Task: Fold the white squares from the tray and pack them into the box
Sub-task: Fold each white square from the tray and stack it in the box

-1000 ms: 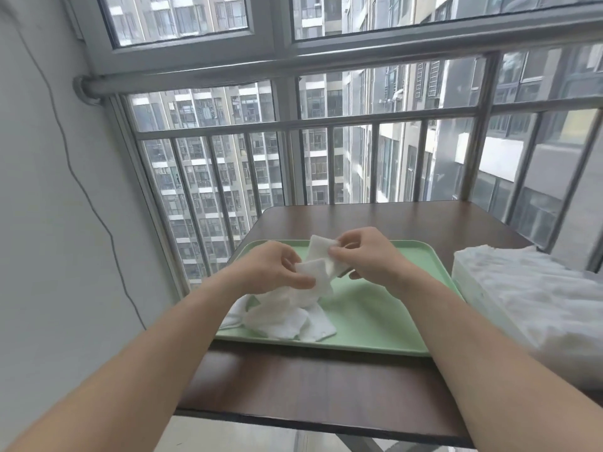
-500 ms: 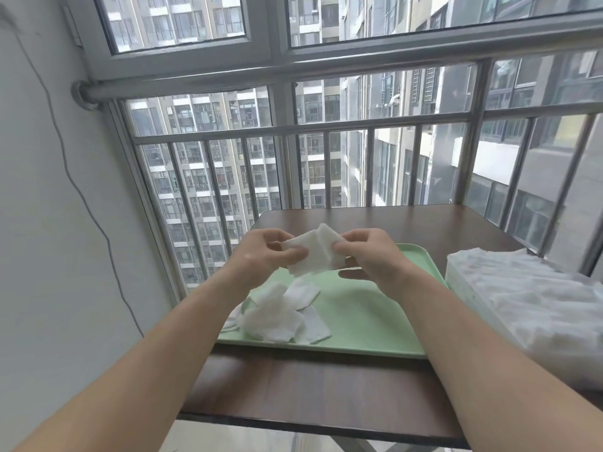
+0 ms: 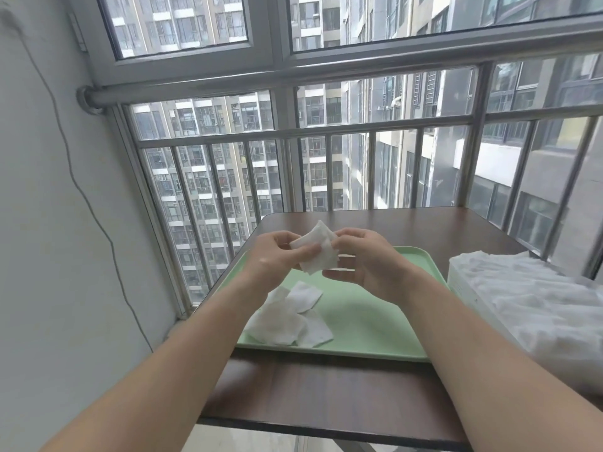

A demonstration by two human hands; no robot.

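Both hands hold one white square [image 3: 317, 252] in the air above the green tray [image 3: 365, 318]. My left hand [image 3: 277, 256] pinches its left edge and my right hand [image 3: 365, 262] pinches its right edge; the square is bent between them. Several more white squares [image 3: 290, 318] lie in a loose pile on the tray's near left part. The box [image 3: 535, 321] stands at the right edge of the table, heaped with white squares.
The tray rests on a dark brown table [image 3: 326, 393] set against a metal railing [image 3: 359, 125] and window. A grey wall with a hanging cable [image 3: 98, 223] runs along the left.
Both hands have lifted the white square up off the pile and away from the tray. The pile left on the tray has settled flatter.
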